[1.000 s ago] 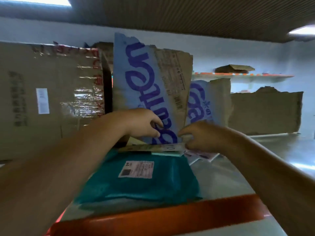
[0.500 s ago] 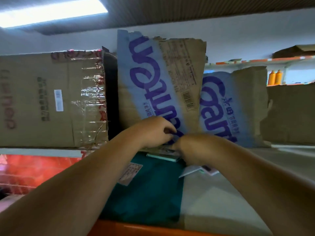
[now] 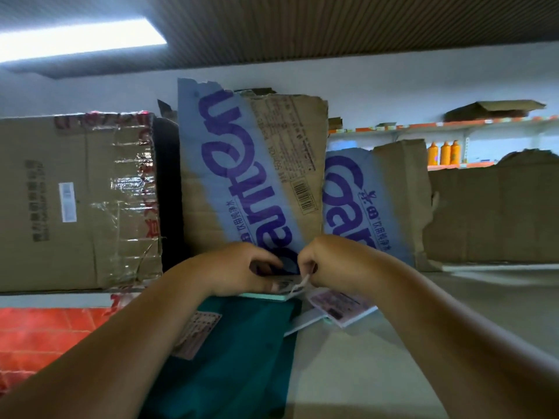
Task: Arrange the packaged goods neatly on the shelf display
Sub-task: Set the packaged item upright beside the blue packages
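The head view looks along a grey shelf (image 3: pixel 393 358) where both forearms reach forward and meet near the middle. The left hand (image 3: pixel 239 269) rests palm down on a thin flat packet with a pale green edge (image 3: pixel 272 293), its fingers curled over the packet's near end. The right hand (image 3: pixel 325 261) is closed right beside it, its fingers pinched on a small white strip (image 3: pixel 302 282) that rises from the same packet; the two hands almost touch. The packet lies across the far end of a teal mailer bag (image 3: pixel 242 352) that runs toward the camera and carries a pale printed label (image 3: pixel 196 334) near its left side, partly under the left forearm. Just right of the bag, flat on the shelf, lie a pink-and-white labelled packet (image 3: pixel 341 306) and a white sheet or envelope (image 3: pixel 305 323) tucked partly beneath it. Behind the hands a torn cardboard panel with blue-and-purple lettering (image 3: pixel 251 176) stands upright, and a second, lower piece with the same print (image 3: pixel 363 201) leans to its right. At the left sits a closed brown carton (image 3: pixel 75 204) sealed with glossy tape; its contents are hidden. At the right a plain cardboard sheet (image 3: pixel 496 213) stands along the back. On a far wall shelf three orange bottles (image 3: pixel 444 153) stand together, with a flattened box (image 3: pixel 493 108) on the level above.
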`<state>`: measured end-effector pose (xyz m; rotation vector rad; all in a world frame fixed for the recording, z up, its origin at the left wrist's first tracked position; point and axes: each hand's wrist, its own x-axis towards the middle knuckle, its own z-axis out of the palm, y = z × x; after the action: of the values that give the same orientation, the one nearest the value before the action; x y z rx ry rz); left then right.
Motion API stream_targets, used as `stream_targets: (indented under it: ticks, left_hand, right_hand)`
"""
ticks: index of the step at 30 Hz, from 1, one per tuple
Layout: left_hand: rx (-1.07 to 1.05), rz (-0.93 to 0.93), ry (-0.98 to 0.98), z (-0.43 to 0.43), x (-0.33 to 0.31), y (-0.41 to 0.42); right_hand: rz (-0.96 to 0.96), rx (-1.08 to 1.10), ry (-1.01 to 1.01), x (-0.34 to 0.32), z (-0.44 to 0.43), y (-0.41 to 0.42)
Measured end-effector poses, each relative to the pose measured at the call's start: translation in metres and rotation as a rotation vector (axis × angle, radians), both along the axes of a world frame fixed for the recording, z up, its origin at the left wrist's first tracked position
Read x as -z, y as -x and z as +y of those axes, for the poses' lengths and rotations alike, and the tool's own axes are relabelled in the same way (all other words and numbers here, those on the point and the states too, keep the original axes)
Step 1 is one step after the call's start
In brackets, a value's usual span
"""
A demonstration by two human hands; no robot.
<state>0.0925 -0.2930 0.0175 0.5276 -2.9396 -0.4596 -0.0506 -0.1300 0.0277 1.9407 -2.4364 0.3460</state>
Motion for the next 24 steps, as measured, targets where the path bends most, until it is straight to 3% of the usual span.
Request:
stream_targets:
  ticks: [5, 9, 14, 17, 20, 24]
  left_hand:
    - [0.028, -0.092, -0.011, 0.004, 0.006, 0.0]
    - [0.022, 0.029, 0.056, 0.005, 0.003, 0.0]
    - [-0.129, 0.18, 0.289, -0.002, -0.002, -0.003]
    - [-0.114, 0.285, 0.235, -0.001, -0.005, -0.008]
    - [-0.07, 0.362, 0.136, 0.003, -0.008, -0.012]
    - [-0.03, 0.475, 0.077, 0.007, -0.008, -0.012]
  right_hand:
    - [-0.067, 0.038, 0.037, 0.006, -0.001, 0.011]
    - [-0.16, 0.014, 0.279, 0.001, 0.0, 0.017]
    - [-0.256, 0.024, 0.514, -0.007, 0.001, 0.029]
    - [-0.391, -0.005, 0.548, -0.009, 0.005, 0.036]
    - [-0.434, 0.002, 0.475, -0.007, 0.006, 0.04]
    - [-0.511, 0.031, 0.537, -0.006, 0.004, 0.039]
